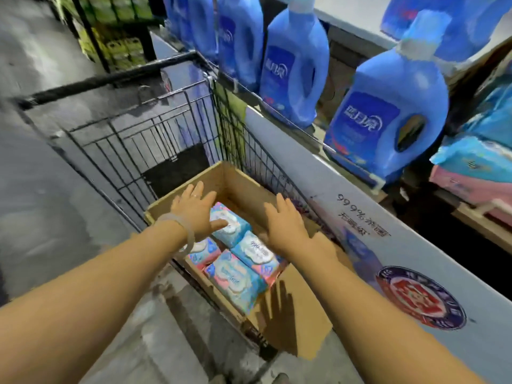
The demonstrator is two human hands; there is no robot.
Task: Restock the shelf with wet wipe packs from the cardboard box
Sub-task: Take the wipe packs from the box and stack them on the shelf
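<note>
Wet wipe packs (238,261) lie in the bottom of an open cardboard box (293,309), directly beneath and between the two outstretched hands, seen from the head camera looking down. Four or so packs show, pink and pale blue with white flap lids, laid side by side in two rows and touching one another. The left hand (194,209) reaches over the far left part of the box with its fingers straight and spread, palm down, gripping nothing; its thumb sits above the farthest pack, though whether it touches the pack cannot be told. A pale bangle (182,231) circles the left wrist. The right hand (285,220) hovers over the right side of the box, fingers straight and close together, palm down, also holding nothing, and its shadow falls on the near box flap below it. The box sits inside a dark wire shopping cart (155,134) whose basket extends beyond both hands. To the right of the right hand runs a grey-blue printed panel (360,217), and above and beyond it a shelf (318,139) carries a row of large blue detergent bottles (388,117). Farther right of the bottles are stacked pink and blue packages (476,167). Left of the left arm is grey floor (41,189).
</note>
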